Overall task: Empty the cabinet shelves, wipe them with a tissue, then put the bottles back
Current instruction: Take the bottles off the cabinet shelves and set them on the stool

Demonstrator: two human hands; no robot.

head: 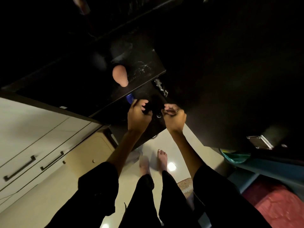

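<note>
Your left hand (pixel 139 115) curls round a blue plastic bottle (pixel 130 98) at the dark cabinet shelf (pixel 115 89) edge; right hand (pixel 174 115) fingers curled, contents unclear (too dark). Bottle probably light, rigid, slick: grip mid-body. Pink rounded bottle (pixel 119 76) sits farther back.

The room is dim, its upper half nearly black. A glossy pale tiled floor (pixel 179 142) runs through the lower centre of the frame and carries a bright round reflection of a lamp (pixel 171 166). At left stand cream drawers (pixel 32 145) with dark bar handles (pixel 19 168), and beside them a beige unit (pixel 97 145) with small round knobs. At lower right lie a red mat (pixel 278 204) and a speckled doormat (pixel 185 183). A teal bag (pixel 236 157) sits at right.
</note>
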